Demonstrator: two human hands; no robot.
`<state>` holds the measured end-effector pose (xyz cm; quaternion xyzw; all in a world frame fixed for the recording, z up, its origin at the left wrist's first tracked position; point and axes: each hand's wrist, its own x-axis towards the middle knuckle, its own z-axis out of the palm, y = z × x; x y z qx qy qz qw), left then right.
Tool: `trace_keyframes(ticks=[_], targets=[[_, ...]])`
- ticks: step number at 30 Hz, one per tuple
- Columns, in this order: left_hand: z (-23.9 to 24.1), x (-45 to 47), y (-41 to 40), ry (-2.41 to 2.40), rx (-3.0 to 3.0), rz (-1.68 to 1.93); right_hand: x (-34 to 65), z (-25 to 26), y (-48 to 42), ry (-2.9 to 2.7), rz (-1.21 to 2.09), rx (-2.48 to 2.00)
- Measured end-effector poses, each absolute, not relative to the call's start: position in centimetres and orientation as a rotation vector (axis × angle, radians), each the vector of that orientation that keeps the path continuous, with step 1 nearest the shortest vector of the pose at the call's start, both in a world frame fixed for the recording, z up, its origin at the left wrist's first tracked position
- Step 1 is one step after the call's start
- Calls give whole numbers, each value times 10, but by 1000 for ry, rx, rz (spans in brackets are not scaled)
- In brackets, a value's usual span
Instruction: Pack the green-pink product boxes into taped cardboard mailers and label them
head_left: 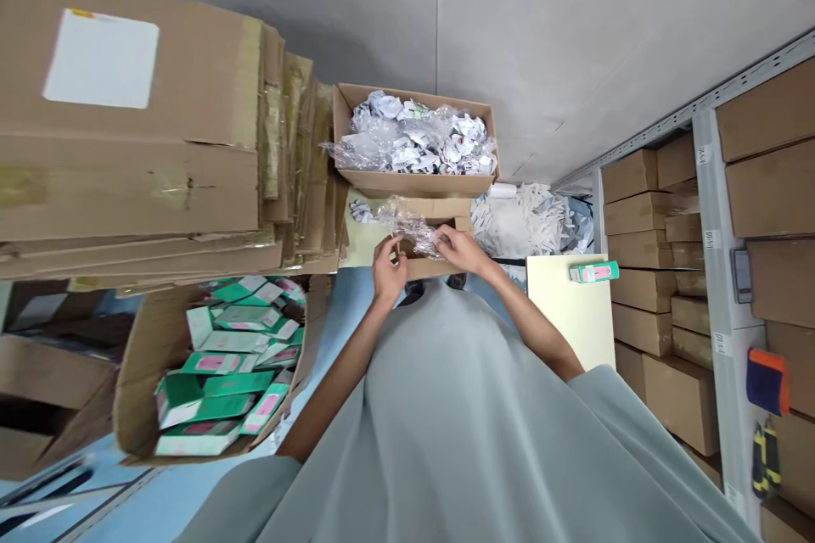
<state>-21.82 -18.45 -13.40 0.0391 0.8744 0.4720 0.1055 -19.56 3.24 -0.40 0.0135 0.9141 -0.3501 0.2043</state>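
Plastic wrap (413, 225), clear and bunched, lies across the mouth of a small open box (424, 269) straight in front of us, one loose end of it leaning up toward the back flap. Our left hand (388, 270) is at the box's left front corner, thumb and first finger bent close to each other; we cannot tell whether they pinch the wrap, the cardboard or nothing. Our right hand (463, 250) comes over the right side, its bent fingertips touching the wrap's right end, though we cannot tell whether they have closed on it. We judge the step in hand to be working the wrap by hand at the box's opening, with the inside dark and mostly hidden from us. The next move, as we see it, calls for a sure hold on the wrap, so its loose end does not catch, and for a light touch on the thin walls. Just behind stands a bigger box (413, 182) heaped with crumpled paper (471, 136) and more clear plastic. To our left are a stack of flattened cardboard (210, 187) and, below it, a carton (137, 390) of green boxes (229, 382). To our right, a single green box (594, 272) lies on a pale yellow tabletop (566, 305), well apart from our hands.
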Motion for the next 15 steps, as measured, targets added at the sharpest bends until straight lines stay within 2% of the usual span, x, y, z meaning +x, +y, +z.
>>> trace_keyframes(ticks=[3, 6, 11, 15], targets=[[-154, -220, -186, 2555, -19, 1405, -205, -21, 28, 2506, -710, 115], [-162, -221, -187, 2549, -17, 1443, -197, -15, 30, 2490, -503, 148], [-159, -225, -185, 2532, 36, 1428, -181, 3, 38, 2569, -231, 169], [-148, -229, -186, 2630, 101, 1280, -194, -3, 42, 2559, -13, 177]])
